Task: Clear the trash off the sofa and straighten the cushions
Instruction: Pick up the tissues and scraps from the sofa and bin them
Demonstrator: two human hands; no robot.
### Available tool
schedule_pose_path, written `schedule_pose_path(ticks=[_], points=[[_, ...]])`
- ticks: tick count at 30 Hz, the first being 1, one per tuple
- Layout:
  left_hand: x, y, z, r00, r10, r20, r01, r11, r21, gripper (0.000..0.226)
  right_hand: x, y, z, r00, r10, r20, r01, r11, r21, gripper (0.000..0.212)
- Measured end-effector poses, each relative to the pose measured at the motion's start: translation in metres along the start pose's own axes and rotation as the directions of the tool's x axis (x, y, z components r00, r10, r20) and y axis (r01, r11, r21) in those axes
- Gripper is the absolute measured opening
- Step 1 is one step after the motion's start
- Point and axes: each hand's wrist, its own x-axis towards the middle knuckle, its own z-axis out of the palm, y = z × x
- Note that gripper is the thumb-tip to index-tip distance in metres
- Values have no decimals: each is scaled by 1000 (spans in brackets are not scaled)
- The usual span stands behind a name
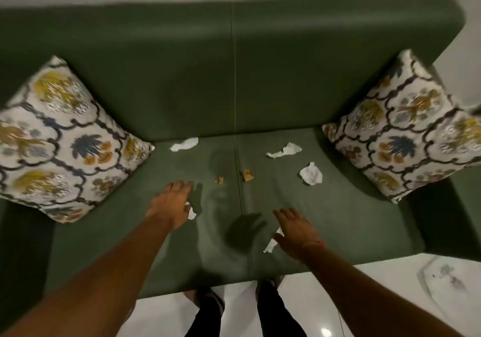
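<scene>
On the green sofa's seat lie scraps of white tissue: one near the backrest on the left, one right of the middle seam, and a crumpled ball. Two small brown scraps sit beside the seam. My left hand hovers with its fingers spread over a small tissue piece that shows at its thumb. My right hand is spread too, beside another tissue piece. Patterned cushions lean on their corners at the left and right ends.
The sofa's tall backrest stands against a pale wall. White glossy floor tiles run along the seat's front edge, where my legs and feet stand.
</scene>
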Motion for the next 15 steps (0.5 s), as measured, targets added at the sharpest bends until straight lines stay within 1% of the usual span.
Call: schedule_pose_path(ticks=[1,2,5,6,9,10,11,13,15], points=[[6,1,20,999,-24,40,24,1000,0,66,7,6,22,999,21,32,-21,1000,-4,68],[14,0,37,998,-44,47,46,999,-27,67,15,13,40,999,35,28,-36,999,9,68],[33,-2,95,991,-114,77,117,992,-48,66,39,33,97,998,33,45,-32,999,-33,67],[40,-3,109,988,-138,63,141,989,-49,67,43,36,110,999,26,42,-24,998,-56,68],[47,-9,144,986,-155,-69,152,988,-41,70,47,52,133,994,-33,-109,21,994,-108,76],[45,-10,154,981,-155,-118,150,988,-47,66,48,57,141,984,-67,-167,51,994,-100,72],[44,-10,163,972,-163,-172,152,986,-74,59,49,63,147,965,-102,-241,86,994,-74,62],[40,-10,169,945,-222,-239,192,971,-143,44,51,68,152,913,-164,-373,159,986,-43,38],[39,-3,166,927,-293,-234,240,943,-231,34,54,71,147,906,-160,-391,171,985,-8,26]])
